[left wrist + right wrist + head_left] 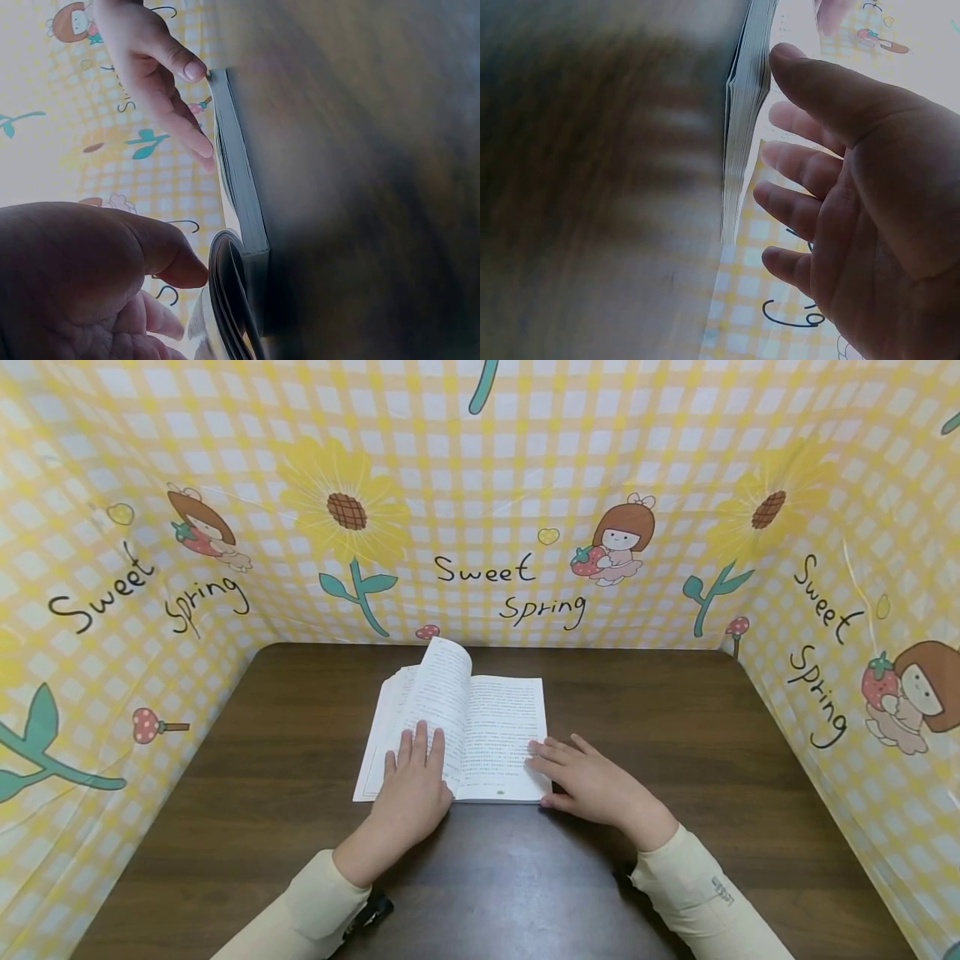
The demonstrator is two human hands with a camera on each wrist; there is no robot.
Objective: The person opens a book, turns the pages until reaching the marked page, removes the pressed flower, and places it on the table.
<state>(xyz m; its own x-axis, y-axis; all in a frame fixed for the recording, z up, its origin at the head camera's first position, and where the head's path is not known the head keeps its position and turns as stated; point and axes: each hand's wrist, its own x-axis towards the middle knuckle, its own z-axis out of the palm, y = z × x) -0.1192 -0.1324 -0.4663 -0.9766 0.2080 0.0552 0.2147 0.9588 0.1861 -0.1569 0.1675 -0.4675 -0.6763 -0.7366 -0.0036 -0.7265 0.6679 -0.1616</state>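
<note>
An open book [504,735] with printed white pages lies on the dark wooden table. One left-hand page [444,681] stands partly raised and curls over near the spine. My left hand [416,785] rests with spread, straight fingers on the left pages, its thumb by the bottom edge near the spine. At the right edge my right hand [592,781] touches the right page with its fingertips, the thumb at the lower corner. The right wrist view shows the page block [748,112] beside the relaxed fingers of that hand. Curved pages [225,292] lie by the left thumb in the left wrist view.
The brown wooden table [300,727] extends around the book. A yellow checked cloth [480,468] printed with flowers and "Sweet Spring" hangs at the back and both sides. A dark strap [367,914] shows beneath the left sleeve.
</note>
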